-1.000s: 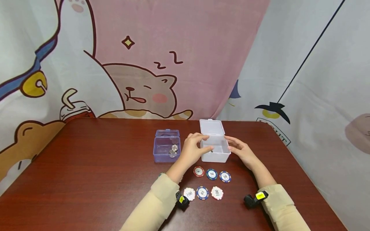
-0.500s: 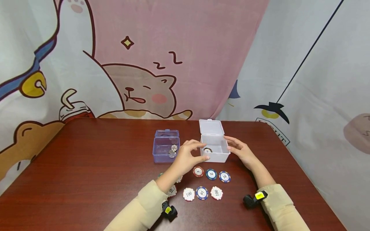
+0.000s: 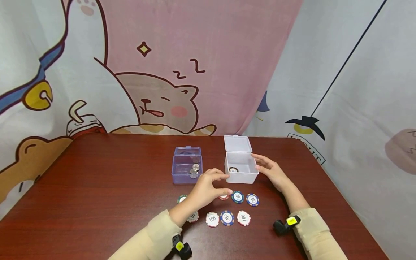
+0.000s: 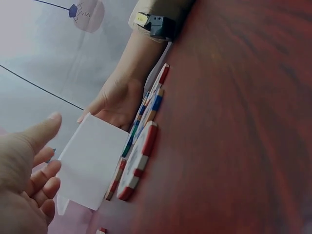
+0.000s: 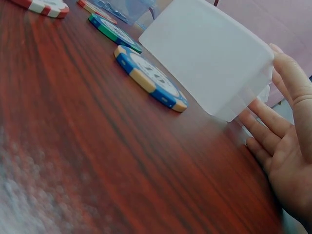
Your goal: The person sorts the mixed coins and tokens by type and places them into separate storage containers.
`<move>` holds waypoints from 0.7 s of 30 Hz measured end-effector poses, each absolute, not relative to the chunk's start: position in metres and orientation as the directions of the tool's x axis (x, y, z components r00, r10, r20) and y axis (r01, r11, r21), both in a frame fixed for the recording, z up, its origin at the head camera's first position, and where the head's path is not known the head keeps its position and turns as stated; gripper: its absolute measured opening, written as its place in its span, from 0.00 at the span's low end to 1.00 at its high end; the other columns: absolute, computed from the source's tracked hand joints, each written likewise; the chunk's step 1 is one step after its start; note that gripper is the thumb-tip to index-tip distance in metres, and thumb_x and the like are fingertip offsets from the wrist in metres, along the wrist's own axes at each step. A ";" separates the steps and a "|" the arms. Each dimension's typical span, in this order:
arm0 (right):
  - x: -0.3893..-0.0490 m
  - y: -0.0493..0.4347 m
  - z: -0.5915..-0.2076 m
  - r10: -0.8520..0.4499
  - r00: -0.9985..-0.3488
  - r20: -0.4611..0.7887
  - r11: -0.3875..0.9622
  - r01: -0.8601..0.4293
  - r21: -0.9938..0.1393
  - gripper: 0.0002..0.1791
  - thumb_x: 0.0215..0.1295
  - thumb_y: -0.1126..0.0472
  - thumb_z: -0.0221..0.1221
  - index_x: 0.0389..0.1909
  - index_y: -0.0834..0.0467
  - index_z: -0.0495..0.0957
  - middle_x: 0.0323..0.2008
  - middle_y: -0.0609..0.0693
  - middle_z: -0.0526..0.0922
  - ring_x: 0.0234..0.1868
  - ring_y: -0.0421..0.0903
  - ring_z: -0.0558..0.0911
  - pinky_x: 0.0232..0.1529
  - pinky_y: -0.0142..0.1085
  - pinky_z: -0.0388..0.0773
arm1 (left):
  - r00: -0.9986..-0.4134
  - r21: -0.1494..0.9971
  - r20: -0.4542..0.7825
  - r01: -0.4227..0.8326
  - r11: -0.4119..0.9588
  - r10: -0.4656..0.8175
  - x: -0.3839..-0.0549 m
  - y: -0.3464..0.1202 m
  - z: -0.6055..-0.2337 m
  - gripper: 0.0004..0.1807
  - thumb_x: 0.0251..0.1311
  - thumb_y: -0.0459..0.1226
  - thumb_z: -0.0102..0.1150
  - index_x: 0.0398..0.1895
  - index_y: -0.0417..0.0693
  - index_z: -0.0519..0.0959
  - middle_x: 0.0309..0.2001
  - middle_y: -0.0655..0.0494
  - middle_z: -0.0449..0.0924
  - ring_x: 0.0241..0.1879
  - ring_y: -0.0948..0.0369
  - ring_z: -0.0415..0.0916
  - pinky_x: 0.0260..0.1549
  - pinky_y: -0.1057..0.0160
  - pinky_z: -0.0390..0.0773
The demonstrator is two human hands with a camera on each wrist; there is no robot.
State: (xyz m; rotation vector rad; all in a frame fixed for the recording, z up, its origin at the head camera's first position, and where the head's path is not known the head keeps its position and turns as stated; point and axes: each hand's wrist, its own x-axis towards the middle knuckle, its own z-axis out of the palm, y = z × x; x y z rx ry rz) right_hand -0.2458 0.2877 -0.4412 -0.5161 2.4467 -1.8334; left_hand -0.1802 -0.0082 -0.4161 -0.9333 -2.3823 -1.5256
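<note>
My left hand [image 3: 208, 187] hovers over the poker chips in front of the white box [image 3: 242, 178], thumb and fingers apart and holding nothing. Beneath its thumb a red chip [image 3: 223, 197] is partly covered. To the right of that lie a 50 chip [image 3: 237, 196] and a blue 10 chip [image 3: 252, 199]. My right hand [image 3: 271, 173] touches the white box's right side, thumb near the front corner and fingers along the wall, as the right wrist view [image 5: 287, 141] of that hand shows. Inside the box, whose lid stands open, is one dark-edged chip [image 3: 233, 169].
A purple clear box [image 3: 182, 178] with its lid up holds several coins [image 3: 194, 171]. A nearer row has a white 100 chip [image 3: 212, 219], a blue 10 chip [image 3: 226, 218] and another white chip [image 3: 243, 218]. The left forearm partly covers more chips. A printed curtain [image 3: 227, 72] hangs behind the table.
The left hand has come out from above the white box, moving toward the person and left over the chips. A chip now shows inside the box. The right hand stays at the box.
</note>
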 end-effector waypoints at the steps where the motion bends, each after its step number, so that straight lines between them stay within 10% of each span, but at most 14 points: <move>1: -0.246 0.288 -0.441 -0.289 -0.943 0.165 0.243 -0.239 -0.940 0.26 0.69 0.65 0.54 0.67 0.64 0.64 0.63 0.67 0.67 0.62 0.55 0.68 0.52 0.27 0.68 | -0.793 0.765 0.443 0.578 0.285 0.419 -0.180 -0.009 -0.417 0.24 0.44 0.38 0.76 0.47 0.38 0.83 0.41 0.49 0.80 0.43 0.53 0.73 0.42 0.56 0.74; 21: -0.245 0.287 -0.440 -0.285 -0.946 0.152 0.248 -0.226 -0.942 0.26 0.69 0.65 0.54 0.67 0.64 0.64 0.64 0.66 0.67 0.63 0.59 0.66 0.52 0.27 0.67 | -0.793 0.667 0.273 0.564 0.487 0.544 -0.181 -0.014 -0.435 0.26 0.44 0.38 0.76 0.49 0.39 0.82 0.43 0.55 0.78 0.46 0.58 0.71 0.49 0.59 0.68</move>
